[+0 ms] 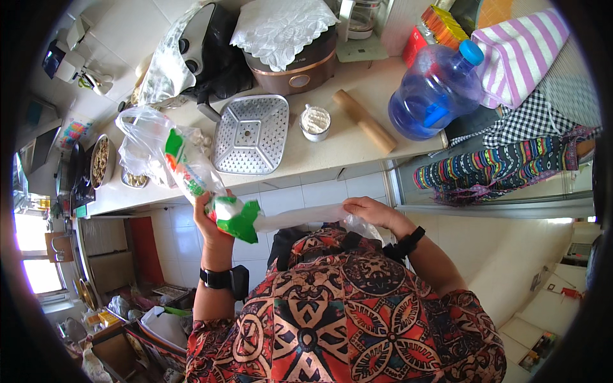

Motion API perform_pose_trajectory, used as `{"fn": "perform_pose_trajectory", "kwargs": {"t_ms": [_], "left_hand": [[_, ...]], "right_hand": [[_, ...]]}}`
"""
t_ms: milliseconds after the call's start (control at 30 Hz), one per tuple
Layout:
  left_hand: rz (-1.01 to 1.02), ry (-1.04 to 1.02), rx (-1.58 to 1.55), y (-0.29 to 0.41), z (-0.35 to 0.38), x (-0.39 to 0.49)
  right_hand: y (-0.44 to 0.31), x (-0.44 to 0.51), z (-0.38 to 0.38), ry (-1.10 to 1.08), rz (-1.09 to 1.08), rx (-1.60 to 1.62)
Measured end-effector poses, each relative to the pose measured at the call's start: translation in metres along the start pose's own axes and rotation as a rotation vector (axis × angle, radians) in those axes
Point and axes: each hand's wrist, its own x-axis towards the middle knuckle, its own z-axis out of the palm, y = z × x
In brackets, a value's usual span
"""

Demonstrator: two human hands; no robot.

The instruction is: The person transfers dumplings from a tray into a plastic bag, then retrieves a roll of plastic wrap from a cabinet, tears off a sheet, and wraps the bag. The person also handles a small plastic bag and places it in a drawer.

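My left hand (213, 225) grips a printed plastic bag (191, 179) with green ends, in front of the counter's edge. From that bag a clear plastic strip or film stretches across to my right hand (368, 210), whose fingers pinch its far end; more clear plastic hangs below them. On the counter beyond lie a perforated metal steamer tray (251, 134), a cup of white powder (315, 123) and a brown cylindrical roll (365, 122). Left of the tray, a translucent plastic bag (143, 148) rests partly behind the printed one.
A rice cooker (297, 76) under a lace cloth and a black appliance (215, 48) stand at the back. A large blue bottle (431, 95) is at the right, beside a striped towel (517, 57). A bowl of food (102, 161) sits at the left. Boxes (119, 349) stand lower left.
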Motion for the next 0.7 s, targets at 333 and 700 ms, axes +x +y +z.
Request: {"fn": "perform_pose_trajectory", "kwargs": {"t_ms": [333, 700], "left_hand": [[-0.652, -0.907, 0.868, 0.008, -0.013, 0.014], [-0.830, -1.315, 0.997, 0.041, -0.060, 0.038]], "right_hand": [[-0.030, 0.020, 0.045, 0.543, -0.290, -0.716], [0.046, 0.018, 0.071, 0.852, 0.029, -1.045]]}}
